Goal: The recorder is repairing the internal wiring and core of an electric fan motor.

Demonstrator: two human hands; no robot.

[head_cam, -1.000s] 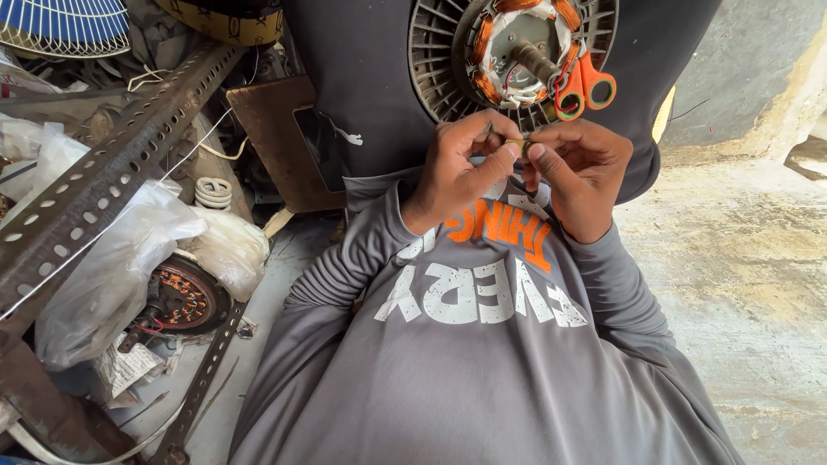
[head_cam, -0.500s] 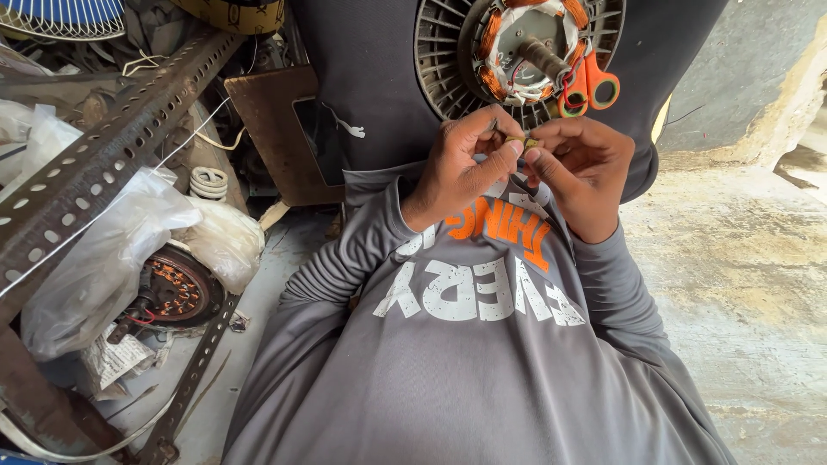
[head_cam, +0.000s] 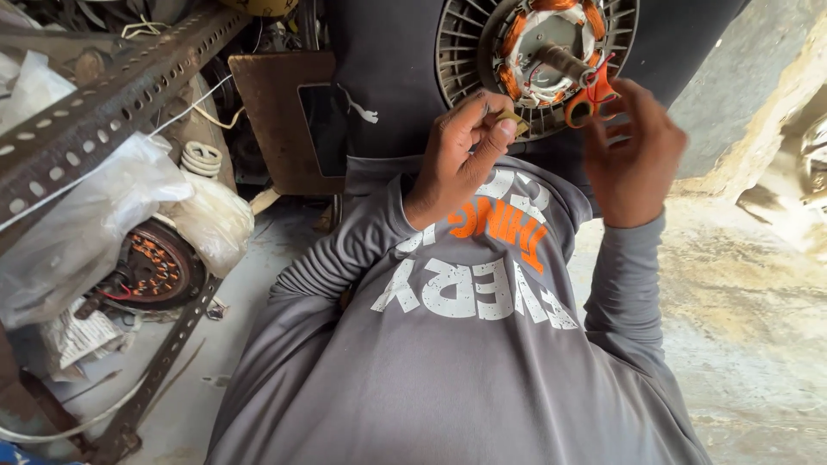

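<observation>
Head view: left hand (head_cam: 454, 159) fingers pinch a small tan piece (head_cam: 512, 118); blurred right hand (head_cam: 635, 155), grip unclear, nears orange scissors (head_cam: 591, 96); piece might slip.

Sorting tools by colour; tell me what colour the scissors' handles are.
Orange; the scissors show in the head view by the right hand.

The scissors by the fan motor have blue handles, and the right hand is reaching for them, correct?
Not quite. In the head view the scissors have orange handles, not blue. The rest holds: they lie against the fan motor, and the right hand is reaching for them.
</observation>
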